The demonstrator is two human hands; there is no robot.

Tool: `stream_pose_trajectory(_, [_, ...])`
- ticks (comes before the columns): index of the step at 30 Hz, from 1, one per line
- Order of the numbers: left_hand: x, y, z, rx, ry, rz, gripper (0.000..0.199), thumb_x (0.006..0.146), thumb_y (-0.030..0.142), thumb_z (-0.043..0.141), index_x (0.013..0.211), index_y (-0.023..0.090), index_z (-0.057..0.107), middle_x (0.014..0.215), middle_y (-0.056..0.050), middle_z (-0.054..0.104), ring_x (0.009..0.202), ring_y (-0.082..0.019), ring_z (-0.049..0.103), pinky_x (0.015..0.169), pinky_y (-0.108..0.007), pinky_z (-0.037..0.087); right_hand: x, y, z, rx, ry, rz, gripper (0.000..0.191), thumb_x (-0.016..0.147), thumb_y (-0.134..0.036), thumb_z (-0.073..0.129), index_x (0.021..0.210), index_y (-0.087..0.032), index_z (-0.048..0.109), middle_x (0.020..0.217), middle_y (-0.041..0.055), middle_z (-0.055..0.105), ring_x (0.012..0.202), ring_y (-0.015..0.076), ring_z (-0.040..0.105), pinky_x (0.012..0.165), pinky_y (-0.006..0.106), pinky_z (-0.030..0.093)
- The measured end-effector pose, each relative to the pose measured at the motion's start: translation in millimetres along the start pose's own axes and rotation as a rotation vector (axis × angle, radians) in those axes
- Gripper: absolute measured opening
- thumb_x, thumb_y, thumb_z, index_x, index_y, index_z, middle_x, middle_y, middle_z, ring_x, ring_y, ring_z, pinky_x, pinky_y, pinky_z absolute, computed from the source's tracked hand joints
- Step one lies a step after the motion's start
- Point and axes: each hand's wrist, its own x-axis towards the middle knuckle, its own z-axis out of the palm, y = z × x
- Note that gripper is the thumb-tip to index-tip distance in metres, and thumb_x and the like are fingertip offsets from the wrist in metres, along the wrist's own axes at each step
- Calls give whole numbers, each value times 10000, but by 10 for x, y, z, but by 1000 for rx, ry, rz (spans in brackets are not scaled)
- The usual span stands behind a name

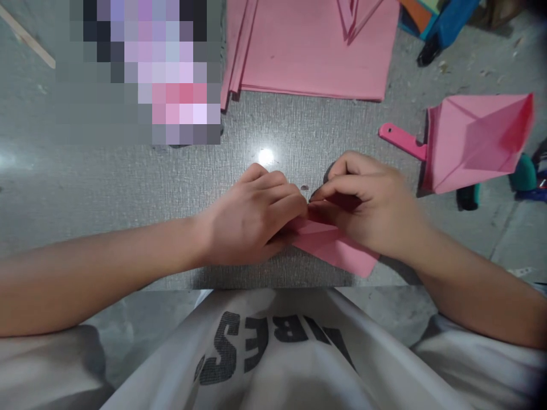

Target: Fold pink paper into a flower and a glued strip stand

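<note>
A folded piece of pink paper (pixel 337 248) lies near the front edge of the grey table, partly covered by both hands. My left hand (pixel 265 213) is closed on its left end, with the fingers curled and the thumb low on the paper. My right hand (pixel 367 202) pinches the paper's upper edge, thumb and fingertips close to my left fingers. Part of the paper is hidden under the right palm.
Pink sheets (pixel 316 57) lie at the back of the table (pixel 171 188). To the right are a folded pink paper shape (pixel 478 139), a pink-handled tool (pixel 401 140) and a green-capped object (pixel 468 197). A blue item (pixel 453 25) sits back right. The upper left is pixelated.
</note>
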Motion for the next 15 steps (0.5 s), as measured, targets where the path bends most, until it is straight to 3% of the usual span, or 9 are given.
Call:
stream_pose_trajectory(6, [16, 47, -16, -44, 40, -105, 174, 1056, 383, 734, 1121, 223, 750, 1092, -60, 754, 999, -254, 676, 918, -444, 391, 14, -11, -17, -32, -23, 0, 166, 1007, -260, 789, 845, -264, 822, 917, 41, 657, 833, 228, 647, 739, 416, 457])
stream_pose_trajectory(15, [53, 51, -1, 17, 4, -99, 154, 1049, 342, 723, 1044, 235, 834, 1108, -70, 734, 963, -239, 639, 929, -463, 402, 31, -41, -55, -62, -38, 39, 206, 1000, -336, 811, 814, -249, 806, 916, 54, 667, 829, 237, 653, 734, 422, 460])
